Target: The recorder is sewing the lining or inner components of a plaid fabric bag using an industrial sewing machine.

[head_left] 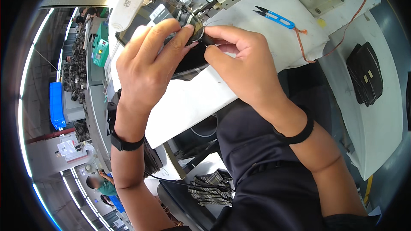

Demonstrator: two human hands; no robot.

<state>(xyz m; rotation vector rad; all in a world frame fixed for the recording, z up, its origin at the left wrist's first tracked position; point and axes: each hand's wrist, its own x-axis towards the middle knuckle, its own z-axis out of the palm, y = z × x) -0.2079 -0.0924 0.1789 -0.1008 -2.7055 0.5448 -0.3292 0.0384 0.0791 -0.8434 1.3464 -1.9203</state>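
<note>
My left hand (147,66) and my right hand (242,62) meet over a dark piece of fabric (192,57) lying on the white bed of a sewing machine (188,98). Both hands pinch the fabric's upper edge right under the machine's needle area (193,15). My left fingers press from the left, my right thumb and forefinger grip from the right. Most of the fabric is hidden beneath my hands. Each wrist wears a black band.
Blue-handled thread snips (276,18) on an orange cord lie on the white table at upper right. A stack of dark fabric pieces (364,73) sits at far right. Striped fabric (209,188) hangs below. Another person (96,184) stands at lower left, near a blue crate (56,105).
</note>
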